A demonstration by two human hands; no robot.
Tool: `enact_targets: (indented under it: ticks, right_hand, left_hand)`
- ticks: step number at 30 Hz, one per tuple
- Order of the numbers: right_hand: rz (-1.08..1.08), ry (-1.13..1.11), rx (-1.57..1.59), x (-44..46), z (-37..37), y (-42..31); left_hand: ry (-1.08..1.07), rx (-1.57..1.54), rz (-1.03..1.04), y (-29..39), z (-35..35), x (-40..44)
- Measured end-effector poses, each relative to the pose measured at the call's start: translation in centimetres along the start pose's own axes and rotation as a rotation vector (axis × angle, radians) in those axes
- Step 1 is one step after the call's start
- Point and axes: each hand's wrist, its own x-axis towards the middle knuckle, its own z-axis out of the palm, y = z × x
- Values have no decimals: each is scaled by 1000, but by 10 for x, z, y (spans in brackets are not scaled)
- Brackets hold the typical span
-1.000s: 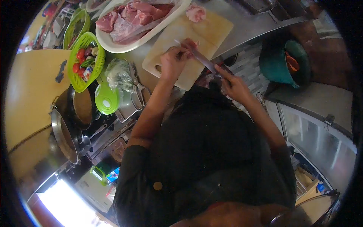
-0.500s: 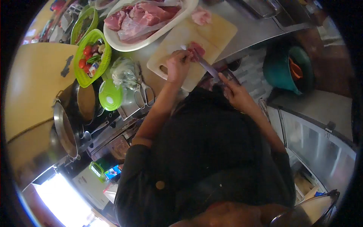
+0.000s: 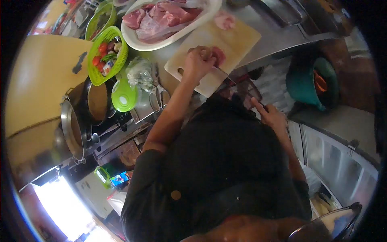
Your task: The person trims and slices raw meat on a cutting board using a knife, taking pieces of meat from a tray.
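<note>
My left hand (image 3: 198, 62) is closed at the left edge of a small red piece of meat (image 3: 218, 55) on the cutting board (image 3: 242, 40). The fingers curl down against the meat, and part of it is hidden under them. In my right hand (image 3: 273, 117) is the handle of a knife (image 3: 226, 76). Its blade points up and left over the board's near edge, the tip close to my left fingertips. A pale pink lump of meat or fat (image 3: 224, 20) lies at the far side of the board.
A white tub (image 3: 169, 39) of raw meat stands beyond the board. Leftward are a green basket (image 3: 94, 74) of vegetables, a plastic bag (image 3: 140, 74), scissors (image 3: 158, 94), a green lid (image 3: 124, 95) and pans (image 3: 72, 131). A teal bin (image 3: 302, 82) sits below the counter, right.
My right hand has drawn the knife back, down and to the right, away from the meat. My left hand has turned and bunched over the meat. The whole view has shifted slightly.
</note>
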Motion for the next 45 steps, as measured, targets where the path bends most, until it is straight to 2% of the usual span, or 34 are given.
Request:
enact_targets:
  ticks: [2,4,5,7,10,13,19,24,26,28,29,31,34,35,37,38,41,43,45]
  right_hand:
    - [7,39,46,-7,-1,2]
    - [82,-24,109,-6,-1,10]
    - [76,16,225,-2,0,9]
    - [58,98,453,11,4,3]
    - [210,-92,502,34,16,-4]
    - [-12,177,560,46,49,-1]
    - [39,96,763,92,53,-15]
    - [71,-29,669,132,31,-29]
    - [94,-61,691,129,31,-29]
    - [132,-83,732,109,33,-22]
    - [93,-50,803,97,39,-16]
    - [13,16,945,73,50,-2]
    - [97,-134,904,39,31,8]
    - [60,-98,848,30,24,9]
    - [-8,-26,741,18,16,9]
    - [29,-19,717,20,16,7]
    - [75,40,612,33,21,1]
    - [20,138,502,48,30,4]
    - [101,112,478,53,23,-4]
  left_hand:
    - [-130,-175,-208,4,-9,-3]
    - [-155,-270,-305,9,-21,-7]
    - [-168,-315,-355,10,-23,-9]
    - [-124,-336,-344,3,-18,-10]
    - [-56,-356,-326,0,-13,-12]
    - [13,-235,-231,-7,-4,-11]
    - [53,-174,-94,-10,5,-11]
    - [64,-262,-10,-11,7,-14]
    - [37,-403,-43,-21,12,-14]
    - [92,-272,-30,-17,8,-13]
    - [121,-209,-24,-15,7,-13]
    - [170,-285,8,-31,11,-7]
    - [217,-519,-52,-52,1,0]
    - [228,-618,-88,-57,-4,2]
    - [205,-628,-89,-47,-29,-2]
    - [191,-632,-93,-39,-40,-6]
    - [-90,-874,-241,-13,-45,-14]
    - [-147,-632,-180,-10,-30,-12]
    - [-133,-443,-97,-17,-19,-8]
